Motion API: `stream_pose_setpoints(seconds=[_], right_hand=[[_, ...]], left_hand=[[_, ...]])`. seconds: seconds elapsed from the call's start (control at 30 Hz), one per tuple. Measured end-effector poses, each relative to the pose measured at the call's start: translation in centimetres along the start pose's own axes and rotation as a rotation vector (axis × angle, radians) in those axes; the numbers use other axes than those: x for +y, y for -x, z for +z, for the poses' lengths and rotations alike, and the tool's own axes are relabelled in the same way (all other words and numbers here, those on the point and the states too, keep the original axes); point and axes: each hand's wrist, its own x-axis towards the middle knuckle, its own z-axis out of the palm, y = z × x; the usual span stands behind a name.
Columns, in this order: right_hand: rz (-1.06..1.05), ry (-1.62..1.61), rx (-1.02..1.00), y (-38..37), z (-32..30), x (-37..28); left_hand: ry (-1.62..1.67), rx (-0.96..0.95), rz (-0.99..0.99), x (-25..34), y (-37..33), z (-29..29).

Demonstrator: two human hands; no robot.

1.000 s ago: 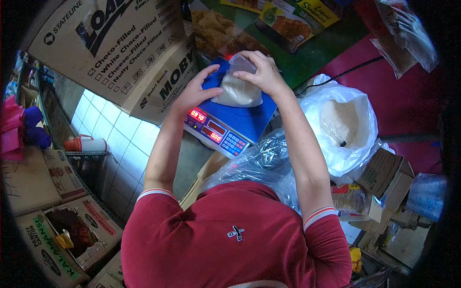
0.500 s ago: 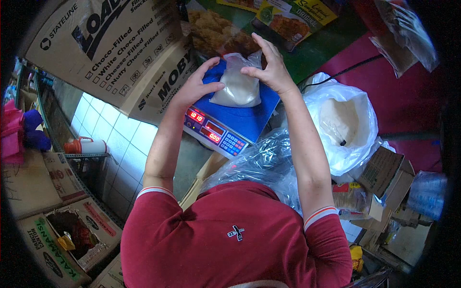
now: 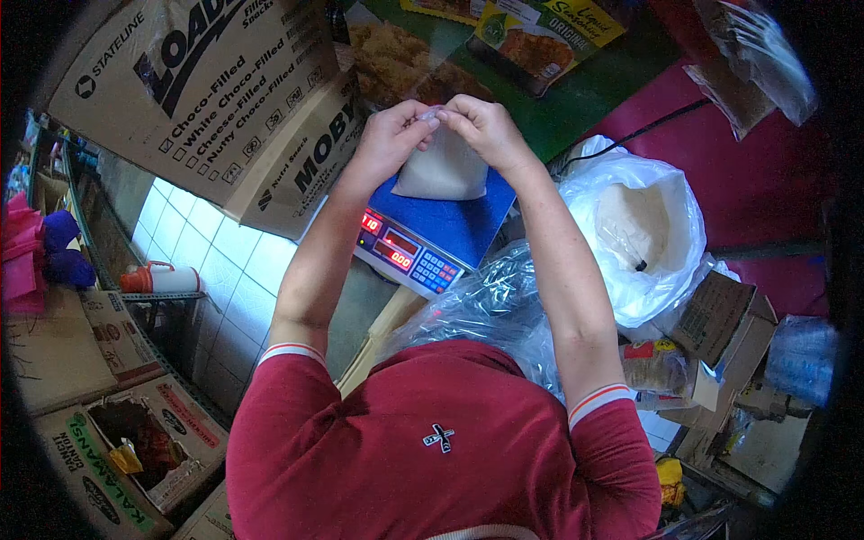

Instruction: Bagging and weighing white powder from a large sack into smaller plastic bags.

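Note:
A clear plastic bag of white, powdery or grainy stuff (image 3: 443,171) rests on the blue platform of a digital scale (image 3: 454,220). My left hand (image 3: 396,135) and my right hand (image 3: 483,132) meet above it, both pinching the bag's gathered top. The fingertips nearly touch, and the hands hide part of the bag's upper end. Red digits glow on the scale's front panel, beside a small keypad; my left forearm covers the panel's left edge.
Right of the scale, a large white plastic sack (image 3: 670,202) stands open with pale contents and a clear scoop-like thing inside. A big cardboard box (image 3: 207,99) rises at left. Clear plastic sheeting (image 3: 490,297) lies before me. A red-and-white jug (image 3: 162,277) sits on a left shelf.
Both hands have come together from either side of the bag and closed on its top. The bag's loose mouth is now drawn up between my fingers.

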Motion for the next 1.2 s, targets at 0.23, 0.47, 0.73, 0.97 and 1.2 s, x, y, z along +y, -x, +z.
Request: stream_pose_setpoints(seconds=[0.23,0.47,0.73,0.97,1.2], right_hand=[[-0.086,0.055,0.023,-0.8,-1.5,-3.6],[-0.066,-0.019,0.044,0.1,-0.1,-2.8],[-0.066,0.14,0.035,1.7,1.6,-1.2],[-0.091,0.195,-0.02,2.1,0.3,-0.9],[-0.129,0.208,0.025,2.3,-0.5,-0.1]], left_hand=[[0.208,0.077,0.145,2.7,0.0,-0.5],[0.114,0.077,0.131,2.1,0.1,-0.6],[0.076,-0.005,0.045,-0.4,1.4,-1.0],[-0.064,-0.002,0.178,-1.6,1.3,-0.9],[0.038,-0.113,0.136,-2.6,0.6,-0.4]])
